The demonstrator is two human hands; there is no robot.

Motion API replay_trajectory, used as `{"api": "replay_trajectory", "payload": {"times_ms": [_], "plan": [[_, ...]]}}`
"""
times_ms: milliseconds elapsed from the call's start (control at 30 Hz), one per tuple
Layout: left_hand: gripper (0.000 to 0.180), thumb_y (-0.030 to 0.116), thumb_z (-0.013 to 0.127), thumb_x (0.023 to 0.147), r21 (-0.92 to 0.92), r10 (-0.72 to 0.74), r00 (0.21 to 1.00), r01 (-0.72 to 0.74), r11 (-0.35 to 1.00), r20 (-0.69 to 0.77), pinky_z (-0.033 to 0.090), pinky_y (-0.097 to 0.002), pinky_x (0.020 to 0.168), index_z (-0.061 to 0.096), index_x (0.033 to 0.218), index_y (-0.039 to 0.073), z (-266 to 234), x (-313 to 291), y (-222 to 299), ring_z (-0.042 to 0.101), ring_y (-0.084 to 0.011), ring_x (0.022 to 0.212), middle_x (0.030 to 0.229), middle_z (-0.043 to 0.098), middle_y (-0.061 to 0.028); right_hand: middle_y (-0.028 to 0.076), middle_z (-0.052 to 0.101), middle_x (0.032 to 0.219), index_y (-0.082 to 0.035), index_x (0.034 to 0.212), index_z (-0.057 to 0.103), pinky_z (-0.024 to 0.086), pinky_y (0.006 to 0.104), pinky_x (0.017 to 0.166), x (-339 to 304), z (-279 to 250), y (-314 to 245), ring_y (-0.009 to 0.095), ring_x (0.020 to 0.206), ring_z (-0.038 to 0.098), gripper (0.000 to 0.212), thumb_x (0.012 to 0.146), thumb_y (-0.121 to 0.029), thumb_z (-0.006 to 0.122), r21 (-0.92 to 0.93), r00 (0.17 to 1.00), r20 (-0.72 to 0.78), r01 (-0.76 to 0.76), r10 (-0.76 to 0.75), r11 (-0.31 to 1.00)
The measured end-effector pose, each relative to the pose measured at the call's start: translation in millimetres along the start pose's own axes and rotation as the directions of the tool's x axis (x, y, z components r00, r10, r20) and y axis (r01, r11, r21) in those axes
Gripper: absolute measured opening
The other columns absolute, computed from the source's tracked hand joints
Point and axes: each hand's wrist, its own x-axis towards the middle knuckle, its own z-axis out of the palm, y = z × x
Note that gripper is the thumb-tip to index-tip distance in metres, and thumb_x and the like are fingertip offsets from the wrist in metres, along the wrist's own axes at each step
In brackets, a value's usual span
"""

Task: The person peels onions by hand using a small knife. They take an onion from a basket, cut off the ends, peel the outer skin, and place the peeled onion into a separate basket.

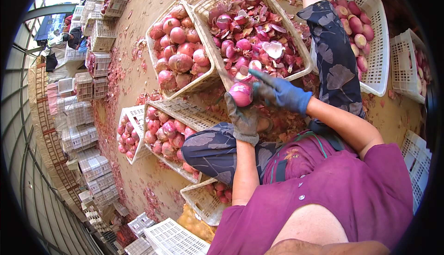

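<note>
We find the red onion [241,94] in the gloved left hand [243,120], which curls round its underside, near the close end of a crate [208,37]. If that grip slackens under pressure from the right hand [283,92], we could lose it among the skins [274,49]. The right hand is blurred: we cannot tell what, if anything, it holds. A patterned trouser leg [333,47] partly hides the upper-right crate [383,61].

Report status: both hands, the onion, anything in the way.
Left hand holding pink onion. Right hand at onion's right side, grip unclear. Crate of skins and onions just beyond; nothing visibly blocking.
</note>
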Motion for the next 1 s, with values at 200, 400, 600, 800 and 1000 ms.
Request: {"api": "replay_trajectory", "payload": {"times_ms": [200, 400, 600, 800, 1000], "plan": [[0.08, 0.065, 0.066, 0.086, 0.0, -0.055, 0.994, 0.056, 0.998, 0.099, 0.048, -0.0443, 0.104, 0.049, 0.136, 0.006, -17, 2, -3, 0.058, -0.0293, 0.118, 0.13, 0.057, -0.0143, 0.03, 0.065, 0.103, -0.008, 0.154, 0.033, 0.051, 0.0421, 0.08, -5, 12, 25, 0.039, 0.092, 0.069, 0.064, 0.104, -0.043, 0.051, -0.411, 0.993, 0.068, 0.116, -0.097, 0.904], [0.088, 0.079, 0.054, 0.084, 0.298, 0.023, 0.994, 0.011, 0.954, -0.111, 0.049, -0.0434, 0.1, 0.05, 0.136, 0.008, -7, 8, -4, 0.059, -0.0268, 0.114, 0.125, 0.06, -0.0119, 0.015, 0.066, 0.124, -0.013, 0.154, 0.039, 0.051, 0.0346, 0.087, 0, 4, 31, 0.02, 0.107, 0.063, 0.058, 0.104, -0.039, 0.055, 0.043, 0.993, 0.115, 0.028, -0.033, 0.999], [0.08, 0.075, 0.049, 0.09, 0.493, 0.2, 0.974, -0.123, 0.861, -0.107, 0.05, -0.0419, 0.095, 0.05, 0.135, 0.008, -24, 14, -4, 0.06, -0.0244, 0.11, 0.121, 0.061, -0.0097, 0.009, 0.063, 0.13, -0.016, 0.153, 0.042, 0.049, 0.0325, 0.095, 5, -4, 16, 0.017, 0.11, 0.059, 0.051, 0.106, -0.033, 0.052, 0.096, 0.974, 0.201, -0.126, 0.105, 0.987], [0.072, 0.068, 0.05, 0.095, 0.615, 0.323, 0.945, -0.222, 0.756, -0.057, 0.054, -0.0371, 0.09, 0.048, 0.137, 0.009, -30, 19, 4, 0.06, -0.0216, 0.109, 0.119, 0.06, -0.0086, 0.013, 0.065, 0.13, -0.014, 0.15, 0.046, 0.048, 0.033, 0.098, 11, -6, 33, 0.019, 0.112, 0.062, 0.047, 0.106, -0.031, 0.051, -0.119, 0.987, 0.157, -0.023, 0.041, 0.993], [0.071, 0.069, 0.052, 0.094, 0.525, 0.271, 0.957, -0.177, 0.832, -0.107, 0.055, -0.0373, 0.082, 0.055, 0.125, 0.005, -9, 12, 3, 0.065, -0.0219, 0.095, 0.111, 0.064, -0.0093, 0.003, 0.061, 0.102, -0.015, 0.149, 0.048, 0.048, 0.0282, 0.074, 18, -21, 45, 0.012, 0.087, 0.061, 0.051, 0.105, -0.042, 0.05, 0.052, 0.999, -0.029, -0.038, 0.039, 0.998]]}}
